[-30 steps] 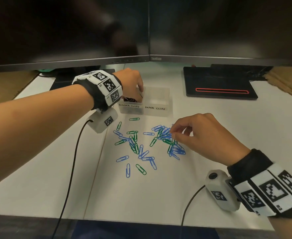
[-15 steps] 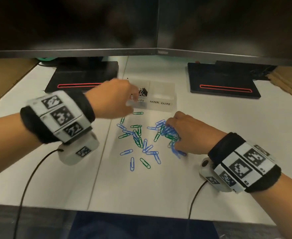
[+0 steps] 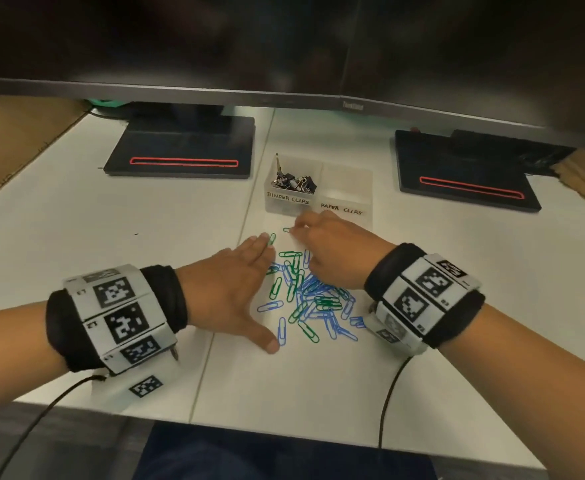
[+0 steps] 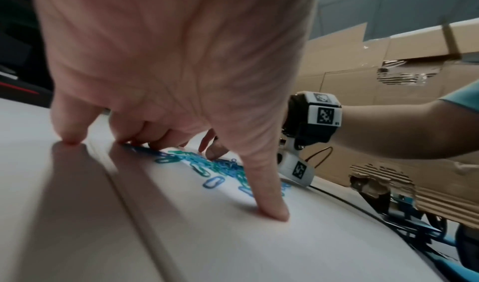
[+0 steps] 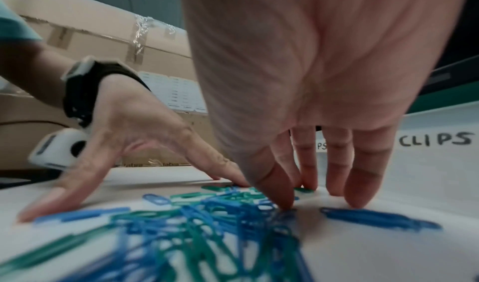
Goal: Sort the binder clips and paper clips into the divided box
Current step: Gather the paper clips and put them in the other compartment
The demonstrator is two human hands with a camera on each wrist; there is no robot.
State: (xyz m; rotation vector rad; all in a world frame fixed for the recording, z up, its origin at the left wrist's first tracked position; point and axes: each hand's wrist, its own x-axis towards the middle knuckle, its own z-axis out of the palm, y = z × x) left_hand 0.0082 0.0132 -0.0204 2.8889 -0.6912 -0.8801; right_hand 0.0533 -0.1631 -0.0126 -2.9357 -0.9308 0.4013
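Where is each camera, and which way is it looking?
Head: on the person's head, looking down at the desk; both hands, the divided box show.
Left wrist: under the left hand, looking along its fingers at the paper clips; the other wrist shows.
Right wrist: under the right hand, facing the box label; the left hand shows.
All three share the paper clips.

monitors (image 3: 284, 46), stand bases (image 3: 183, 147), cardboard boxes (image 5: 103, 40)
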